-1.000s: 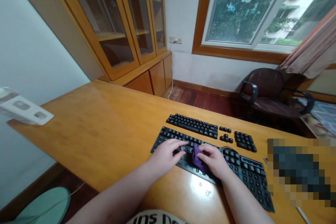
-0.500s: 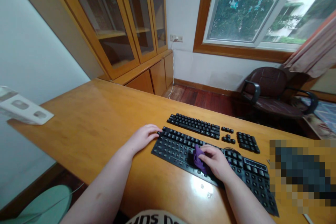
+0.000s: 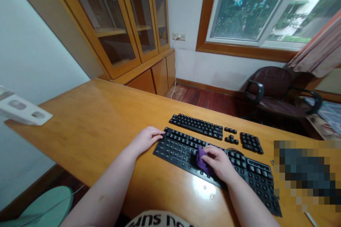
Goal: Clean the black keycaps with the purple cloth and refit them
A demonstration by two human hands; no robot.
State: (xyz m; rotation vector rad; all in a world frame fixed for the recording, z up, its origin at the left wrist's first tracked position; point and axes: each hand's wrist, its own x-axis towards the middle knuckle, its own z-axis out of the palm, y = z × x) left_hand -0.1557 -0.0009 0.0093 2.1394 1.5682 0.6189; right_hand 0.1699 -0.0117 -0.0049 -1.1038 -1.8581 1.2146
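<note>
A black keyboard (image 3: pixel 174 151) lies on the wooden desk, its lower rows and number pad stripped of keycaps while the top row still has them. At its upper left corner, my left hand (image 3: pixel 147 139) grips the edge with thumb and fingers. A crumpled purple cloth (image 3: pixel 202 161) is pinched in my right hand (image 3: pixel 220 163) and presses on the bare switches near the middle. My hand and forearm hide part of the keyboard there. Behind it, removed keycaps (image 3: pixel 197 127) stand in rows, with smaller groups of arrow keycaps (image 3: pixel 231 139) and number pad keycaps (image 3: pixel 251 143) to the right.
A pixelated dark patch (image 3: pixel 306 173) covers the desk's right side. A white holder (image 3: pixel 26 108) stands at the left edge of the desk (image 3: pixel 106 120). Beyond are a glass-door cabinet (image 3: pixel 128 35), a brown armchair (image 3: pixel 274 92) and a window. A green stool (image 3: pixel 48 205) is below left.
The view has shifted very slightly. Both hands and the cloth keep practically the same places on the keyboard.
</note>
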